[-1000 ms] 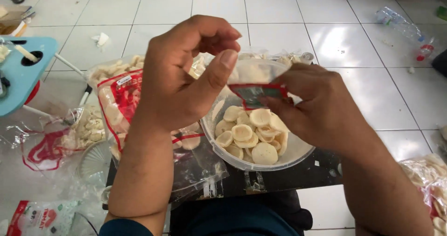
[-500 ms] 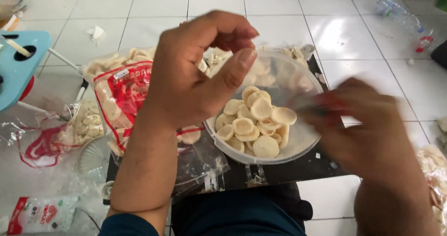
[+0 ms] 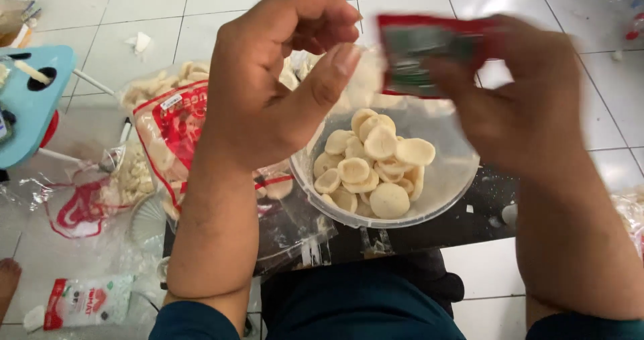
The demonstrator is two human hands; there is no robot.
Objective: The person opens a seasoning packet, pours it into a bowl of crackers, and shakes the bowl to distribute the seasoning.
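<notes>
Head cam: right hand point(image 3: 530, 112) was pinching a small red-and-green sachet point(image 3: 429, 53) up over the clear bowl point(image 3: 443, 186) of pale round crackers point(image 3: 372, 169) — prob so whatever's inside drops straight in. Left hand point(image 3: 268, 92) hovered beside it w/ thumb and fingers curled close, can't tell if it gripped anything; bowl sat on a dark board point(image 3: 469, 226).

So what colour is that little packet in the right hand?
Red with a dark green patch, blurred; the small packet shows in the head view.

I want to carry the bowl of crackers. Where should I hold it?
Hold the clear bowl by its rim, one hand on each side, coming from above. It stands upright and open, piled with round crackers, so keep it level.
</notes>
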